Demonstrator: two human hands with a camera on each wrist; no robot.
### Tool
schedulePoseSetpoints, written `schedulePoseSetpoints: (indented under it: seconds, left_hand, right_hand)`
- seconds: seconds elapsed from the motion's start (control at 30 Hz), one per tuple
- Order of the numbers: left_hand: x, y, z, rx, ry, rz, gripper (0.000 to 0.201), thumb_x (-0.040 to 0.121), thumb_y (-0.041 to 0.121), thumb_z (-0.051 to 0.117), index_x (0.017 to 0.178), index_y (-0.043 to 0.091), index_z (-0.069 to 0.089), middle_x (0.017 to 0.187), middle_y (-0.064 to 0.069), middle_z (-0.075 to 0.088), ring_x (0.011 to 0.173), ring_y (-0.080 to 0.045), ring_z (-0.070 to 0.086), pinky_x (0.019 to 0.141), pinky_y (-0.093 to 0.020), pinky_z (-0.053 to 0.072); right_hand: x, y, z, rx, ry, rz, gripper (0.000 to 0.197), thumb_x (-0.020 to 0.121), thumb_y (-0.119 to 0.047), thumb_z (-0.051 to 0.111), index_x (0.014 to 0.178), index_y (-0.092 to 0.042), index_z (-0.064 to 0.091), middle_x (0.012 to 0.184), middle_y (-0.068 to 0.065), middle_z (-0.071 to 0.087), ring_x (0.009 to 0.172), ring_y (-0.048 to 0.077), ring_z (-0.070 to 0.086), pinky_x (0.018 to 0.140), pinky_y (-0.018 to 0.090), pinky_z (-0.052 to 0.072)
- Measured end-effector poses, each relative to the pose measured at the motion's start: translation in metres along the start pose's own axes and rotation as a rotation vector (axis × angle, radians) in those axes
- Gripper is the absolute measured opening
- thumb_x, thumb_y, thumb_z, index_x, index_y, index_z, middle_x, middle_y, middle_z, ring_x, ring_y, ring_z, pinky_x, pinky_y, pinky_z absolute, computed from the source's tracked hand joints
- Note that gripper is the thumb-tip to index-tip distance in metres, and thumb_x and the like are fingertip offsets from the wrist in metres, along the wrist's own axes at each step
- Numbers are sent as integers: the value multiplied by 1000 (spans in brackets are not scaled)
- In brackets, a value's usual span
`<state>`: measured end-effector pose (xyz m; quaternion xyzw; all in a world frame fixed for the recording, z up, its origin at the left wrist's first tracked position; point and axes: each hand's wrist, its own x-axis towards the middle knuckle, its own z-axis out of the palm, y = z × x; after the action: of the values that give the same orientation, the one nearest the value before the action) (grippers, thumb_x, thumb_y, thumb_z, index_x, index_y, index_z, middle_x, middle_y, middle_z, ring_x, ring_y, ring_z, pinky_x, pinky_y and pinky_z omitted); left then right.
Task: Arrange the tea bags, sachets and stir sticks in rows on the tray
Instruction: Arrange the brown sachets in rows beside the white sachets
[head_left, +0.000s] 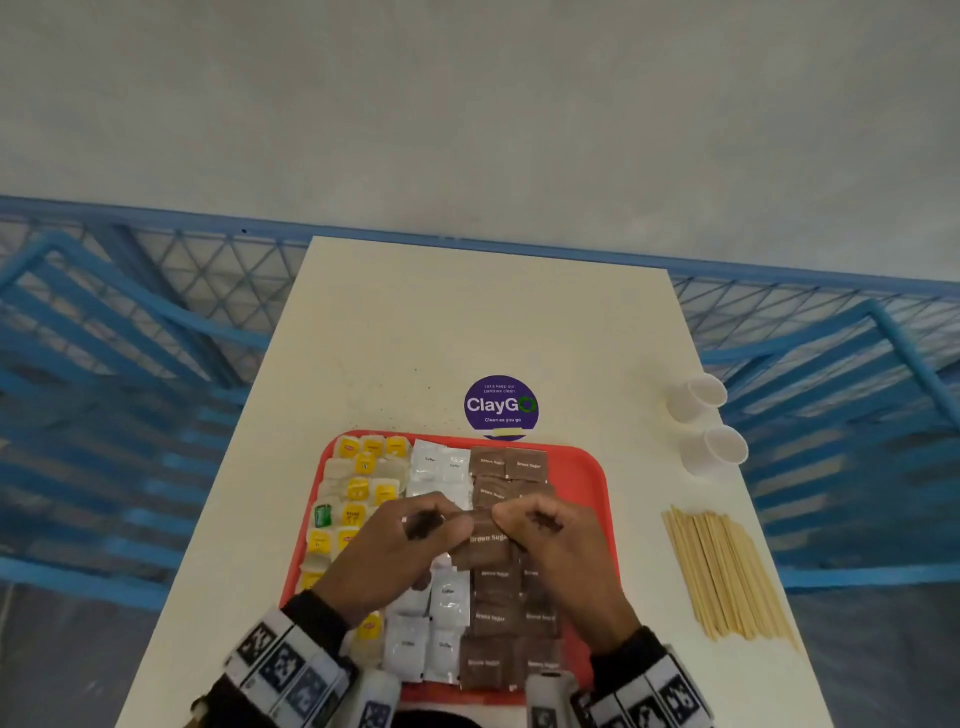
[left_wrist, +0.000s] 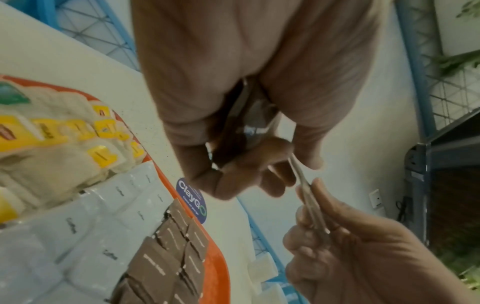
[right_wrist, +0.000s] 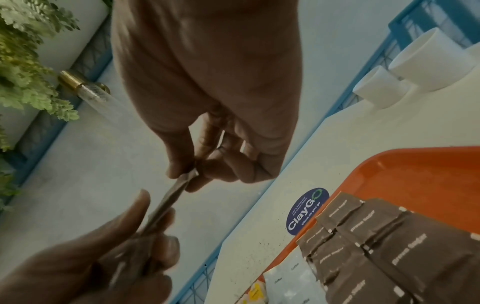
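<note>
Over the middle of the red tray (head_left: 589, 480), both hands pinch one brown sugar sachet (head_left: 485, 543) by its sides. My left hand (head_left: 441, 519) takes its left edge and my right hand (head_left: 511, 519) its right edge. The left wrist view shows the sachet (left_wrist: 307, 193) edge-on, with more brown sachets (left_wrist: 228, 139) tucked in the left palm. On the tray lie columns of yellow-tagged tea bags (head_left: 363, 488), white coffee sachets (head_left: 441, 462) and brown sugar sachets (head_left: 524, 465). Wooden stir sticks (head_left: 722, 571) lie bundled on the table right of the tray.
Two white paper cups (head_left: 698, 397) (head_left: 717, 449) lie on their sides near the table's right edge. A purple ClayGo sticker (head_left: 501, 408) sits just beyond the tray. Blue metal railing surrounds the narrow white table (head_left: 467, 322).
</note>
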<state>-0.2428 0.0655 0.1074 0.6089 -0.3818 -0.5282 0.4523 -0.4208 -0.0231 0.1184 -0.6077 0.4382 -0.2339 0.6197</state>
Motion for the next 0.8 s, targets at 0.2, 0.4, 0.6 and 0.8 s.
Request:
schedulePoseSetpoints:
  seconds: [0.2,0.4,0.6,0.8]
  left_hand:
    - [11,8,10,-73,56,20,22,92,29,65,76,15,72,66,-4,58,52,-22,46,58,-36,45]
    - [16,8,15,-100,63,11,27,88,37,66,85,11,74,77,-32,57,52,-26,46,60,-40,48]
    - [5,-8,9,-161,159,-109,21,96,26,62,87,13,76,78,-11,68,51,-22,48,56,-32,46]
    - [-13,-33,-5,-183,166,-323,20,94,25,63,88,10,75,82,-15,69,53,-22,52,55,-31,48]
  right_hand:
    - [0,-5,-13,167,55,13,37,88,-33,69,67,-3,64,66,5,64,60,15,55,60,25,45]
    - [-5,-4,-23,101,-65,61,16,88,-19,71,91,-4,75,85,13,76,72,17,67,68,28,54]
    - [-1,42,-54,-65,80,155,13,88,-16,71,83,-4,76,63,3,65,55,3,53,54,15,42]
    - [0,107,-61,-51,103,475,28,88,-12,71,60,-13,66,55,2,59,47,9,49,48,16,44]
